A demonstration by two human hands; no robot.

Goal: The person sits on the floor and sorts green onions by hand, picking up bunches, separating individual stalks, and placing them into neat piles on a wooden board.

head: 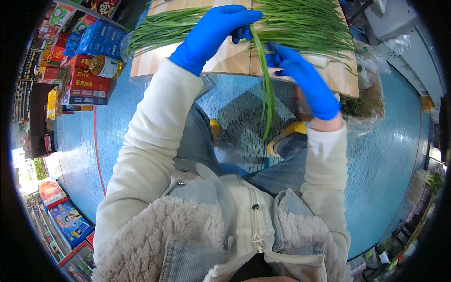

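My left hand (220,33), in a blue glove, grips the upper end of a small bunch of long green leaves, likely garlic chives (266,88), which hangs down past the table edge. Close to the right of that bunch is my right hand (292,63), also gloved in blue and slightly blurred, its fingers partly bent; whether they touch the leaves I cannot tell. Under and behind my hands, a large pile of the same greens (306,24) lies on the wooden table (225,61), with another pile (165,30) on its left part.
A box lined with clear plastic (373,95), with green scraps inside, stands at the table's right. Stacked cartons (90,83) and a bottle of oil (105,67) are on the left. My yellow shoes (287,135) rest on the wet blue floor (246,123).
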